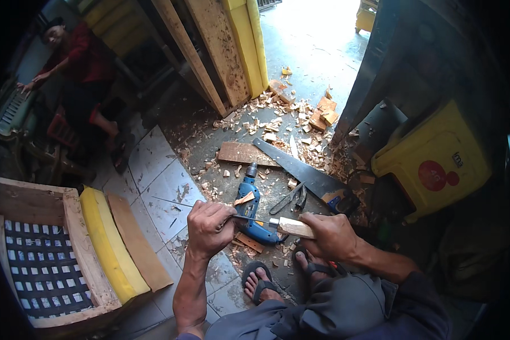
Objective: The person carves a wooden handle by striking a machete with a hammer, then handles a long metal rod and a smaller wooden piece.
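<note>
My right hand [330, 235] is closed around the pale wooden handle of a slim tool [293, 228]. A light metal collar and a thin dark metal shaft run from that handle toward my left hand [209, 224], whose fingers are closed on the shaft. A thin line of metal also sticks out on the far side of my left fist; whether it is the same piece I cannot tell. Below the tool, a blue power drill [248, 198] lies on the floor. Beside it are pliers [289, 197] and a handsaw [306, 174], its blade tip over a wooden board [235, 152].
Wood chips [269, 122] and offcuts [323, 113] litter the floor toward the bright doorway. At the right stands a yellow plastic stool [436, 161]. A wooden frame with woven black straps [68, 226] is at the left. Another person [88, 65] bends over a chair at the far left.
</note>
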A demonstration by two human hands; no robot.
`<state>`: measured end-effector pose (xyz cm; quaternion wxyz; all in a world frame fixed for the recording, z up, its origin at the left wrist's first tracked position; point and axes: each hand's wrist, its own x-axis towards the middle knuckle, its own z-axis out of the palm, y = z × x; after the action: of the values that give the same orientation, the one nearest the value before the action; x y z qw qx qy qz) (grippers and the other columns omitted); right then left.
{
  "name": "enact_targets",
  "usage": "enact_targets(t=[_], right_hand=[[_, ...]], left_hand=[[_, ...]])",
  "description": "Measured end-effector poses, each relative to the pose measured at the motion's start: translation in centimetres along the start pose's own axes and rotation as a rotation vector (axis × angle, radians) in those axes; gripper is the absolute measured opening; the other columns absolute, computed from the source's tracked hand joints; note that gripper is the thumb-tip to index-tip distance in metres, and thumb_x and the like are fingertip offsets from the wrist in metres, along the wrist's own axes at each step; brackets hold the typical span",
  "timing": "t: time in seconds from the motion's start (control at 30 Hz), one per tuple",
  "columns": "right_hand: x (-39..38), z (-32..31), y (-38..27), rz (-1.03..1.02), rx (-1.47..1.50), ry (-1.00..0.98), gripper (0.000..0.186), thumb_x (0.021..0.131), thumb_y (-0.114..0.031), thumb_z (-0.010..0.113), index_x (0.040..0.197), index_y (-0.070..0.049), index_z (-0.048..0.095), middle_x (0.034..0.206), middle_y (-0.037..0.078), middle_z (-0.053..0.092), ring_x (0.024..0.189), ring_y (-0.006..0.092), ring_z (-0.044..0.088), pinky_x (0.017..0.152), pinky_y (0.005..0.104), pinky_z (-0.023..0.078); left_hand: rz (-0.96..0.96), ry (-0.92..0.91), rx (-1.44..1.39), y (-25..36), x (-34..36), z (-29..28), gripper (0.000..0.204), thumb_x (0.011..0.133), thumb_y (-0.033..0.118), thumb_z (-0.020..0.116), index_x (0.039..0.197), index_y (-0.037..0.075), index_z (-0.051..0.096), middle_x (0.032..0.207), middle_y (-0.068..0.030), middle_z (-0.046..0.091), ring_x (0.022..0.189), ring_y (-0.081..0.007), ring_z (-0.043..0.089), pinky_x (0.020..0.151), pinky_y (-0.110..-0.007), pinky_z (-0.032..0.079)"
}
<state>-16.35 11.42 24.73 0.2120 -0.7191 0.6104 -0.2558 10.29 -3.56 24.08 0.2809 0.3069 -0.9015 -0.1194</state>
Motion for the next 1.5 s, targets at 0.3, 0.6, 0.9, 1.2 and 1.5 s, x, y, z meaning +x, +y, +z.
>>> enact_targets(t=[0.3, 0.6, 0.9, 1.2, 1.5], right_hand=[[0.1, 0.8, -0.1, 0.034, 0.080, -0.038, 0.033, 0.077, -0.020, 0.074, 0.104, -0.006, 0.063, 0.077, 0.019, 0.069, 0.071, 0.0384, 0.069, 0.065, 0.0471, 0.056], [-0.5, 1.3, 1.0, 0.018, 0.137, 0.009, 0.032, 0.075, -0.021, 0.076, 0.101, -0.006, 0.067, 0.078, 0.018, 0.069, 0.072, 0.0367, 0.070, 0.065, 0.0453, 0.056], [-0.3, 3.8, 2.3, 0.057, 0.227, 0.164, 0.031, 0.071, -0.014, 0.080, 0.099, -0.006, 0.071, 0.087, 0.012, 0.069, 0.077, 0.0324, 0.070, 0.068, 0.0392, 0.056], [0.1, 3.9, 2.6, 0.052, 0.243, 0.156, 0.026, 0.074, -0.012, 0.079, 0.098, -0.006, 0.071, 0.087, 0.012, 0.069, 0.079, 0.0317, 0.070, 0.068, 0.0382, 0.055], [2.0, 1.0, 1.8, 0.035, 0.257, 0.062, 0.053, 0.084, -0.027, 0.080, 0.128, -0.006, 0.059, 0.101, 0.021, 0.071, 0.089, 0.0377, 0.072, 0.076, 0.0412, 0.057]], left_hand=[[0.000, -0.009, -0.048, -0.4, 0.0, -0.8, 0.019, 0.062, 0.004, 0.080, 0.077, 0.010, 0.070, 0.070, -0.0032, 0.067, 0.066, -0.0216, 0.061, 0.068, -0.035, 0.041], [0.014, 0.010, -0.075, 0.0, 0.5, -0.6, 0.021, 0.060, 0.006, 0.083, 0.075, 0.011, 0.069, 0.070, -0.0020, 0.066, 0.065, -0.0210, 0.060, 0.068, -0.035, 0.040], [0.208, 0.090, 0.190, 3.1, 0.9, -2.6, 0.023, 0.063, 0.008, 0.082, 0.082, 0.012, 0.069, 0.076, 0.0022, 0.068, 0.069, -0.0155, 0.065, 0.074, -0.033, 0.043], [0.173, 0.084, 0.169, 3.1, 1.1, -3.0, 0.022, 0.063, 0.007, 0.081, 0.081, 0.012, 0.070, 0.076, 0.0014, 0.068, 0.067, -0.0165, 0.064, 0.074, -0.034, 0.043], [-0.233, -0.032, -0.224, -2.0, -0.5, 0.8, 0.020, 0.067, 0.018, 0.087, 0.080, 0.007, 0.077, 0.072, -0.0072, 0.073, 0.066, -0.0214, 0.067, 0.076, -0.033, 0.046]])
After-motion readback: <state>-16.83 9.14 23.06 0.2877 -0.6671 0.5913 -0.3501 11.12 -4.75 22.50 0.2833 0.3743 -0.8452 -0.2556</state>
